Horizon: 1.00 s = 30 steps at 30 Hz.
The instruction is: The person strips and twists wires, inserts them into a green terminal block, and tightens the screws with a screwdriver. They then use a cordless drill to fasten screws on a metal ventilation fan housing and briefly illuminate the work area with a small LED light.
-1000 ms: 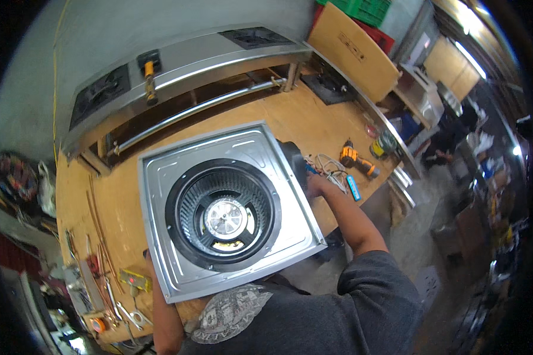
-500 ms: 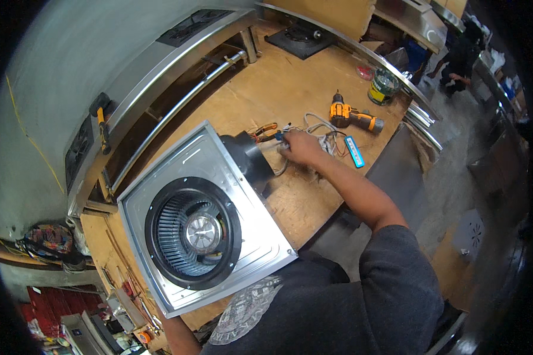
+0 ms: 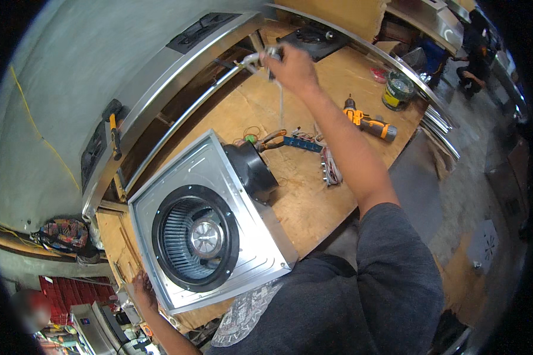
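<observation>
A square metal fan housing (image 3: 186, 171) stands on the wooden workbench in front of me, its round black inlet ring showing a finned wheel inside. A black round duct collar (image 3: 251, 168) sticks out from its right side. My right hand (image 3: 293, 68) is raised over the far bench, closed on a pale cable that is partly smeared by motion. My left hand (image 3: 143, 290) is beside the housing's lower left edge, fingers apart; whether it touches the metal is unclear. Near the collar lie orange-and-black handled pliers (image 3: 272, 141), a blue strip (image 3: 302, 144) and a wire bundle (image 3: 330, 167).
An orange-and-black cordless drill (image 3: 368, 121) and a dark can (image 3: 398, 92) stand at the bench's right. A hammer (image 3: 114, 130) rests on the metal frame at left. A black burner plate (image 3: 314, 41) sits at the back. Another person (image 3: 472, 65) is far right.
My right hand has lifted from beside the collar toward the far bench, drawing the pale cable along. The blue strip shifted left, nearer the pliers. My left hand has come into view.
</observation>
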{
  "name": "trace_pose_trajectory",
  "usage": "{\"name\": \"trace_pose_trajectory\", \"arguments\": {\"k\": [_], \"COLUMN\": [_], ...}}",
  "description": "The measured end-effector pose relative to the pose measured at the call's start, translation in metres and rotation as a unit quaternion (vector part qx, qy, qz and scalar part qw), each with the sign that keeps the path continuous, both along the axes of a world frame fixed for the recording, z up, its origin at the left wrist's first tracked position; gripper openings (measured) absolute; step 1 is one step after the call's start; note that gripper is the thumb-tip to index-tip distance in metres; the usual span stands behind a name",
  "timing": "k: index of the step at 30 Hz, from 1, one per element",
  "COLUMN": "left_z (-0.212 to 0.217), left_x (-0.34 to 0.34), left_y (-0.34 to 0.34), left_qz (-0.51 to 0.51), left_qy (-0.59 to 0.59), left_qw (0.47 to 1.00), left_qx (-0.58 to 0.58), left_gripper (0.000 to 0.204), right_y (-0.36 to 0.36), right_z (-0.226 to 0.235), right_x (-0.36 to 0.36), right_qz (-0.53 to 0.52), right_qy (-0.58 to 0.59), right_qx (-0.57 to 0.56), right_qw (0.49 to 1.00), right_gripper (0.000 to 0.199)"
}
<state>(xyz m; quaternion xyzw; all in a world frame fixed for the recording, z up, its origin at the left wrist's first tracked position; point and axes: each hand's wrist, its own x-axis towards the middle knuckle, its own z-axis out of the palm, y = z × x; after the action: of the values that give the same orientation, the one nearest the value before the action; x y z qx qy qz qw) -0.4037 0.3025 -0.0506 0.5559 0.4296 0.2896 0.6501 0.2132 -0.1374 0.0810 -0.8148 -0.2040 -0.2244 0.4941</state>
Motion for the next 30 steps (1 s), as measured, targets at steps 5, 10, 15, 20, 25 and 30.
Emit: {"name": "trace_pose_trajectory", "arguments": {"k": [5, 10, 15, 20, 25, 30], "left_z": [0.052, 0.070, 0.013, 0.028, 0.031, 0.038], "left_x": [0.019, 0.056, 0.057, 0.056, 0.085, 0.080], "left_y": [-0.026, -0.045, -0.033, -0.053, -0.053, -0.058], "left_qz": [0.009, -0.015, -0.081, -0.048, -0.068, -0.054], "left_qy": [0.058, 0.090, 0.162, 0.222, 0.249, 0.279], "left_qw": [0.997, 0.989, 0.957, 0.937, 0.897, 0.890], "left_qx": [0.055, 0.114, 0.226, 0.266, 0.360, 0.357], "left_gripper": [0.054, 0.053, 0.048, 0.047, 0.050, 0.051], "right_y": [-0.008, -0.024, -0.039, -0.004, 0.081, 0.195], "right_z": [0.091, 0.139, 0.150, 0.189, 0.211, 0.213], "right_x": [0.023, 0.006, -0.030, -0.015, 0.057, 0.083], "right_qz": [-0.070, -0.074, -0.017, -0.001, -0.087, -0.047], "right_qy": [-0.273, -0.278, -0.234, -0.241, -0.221, -0.192], "right_qx": [0.121, 0.189, 0.205, 0.081, -0.061, -0.054], "right_qw": [0.952, 0.939, 0.950, 0.967, 0.970, 0.979], "right_gripper": [0.034, 0.038, 0.039, 0.044, 0.042, 0.043]}}
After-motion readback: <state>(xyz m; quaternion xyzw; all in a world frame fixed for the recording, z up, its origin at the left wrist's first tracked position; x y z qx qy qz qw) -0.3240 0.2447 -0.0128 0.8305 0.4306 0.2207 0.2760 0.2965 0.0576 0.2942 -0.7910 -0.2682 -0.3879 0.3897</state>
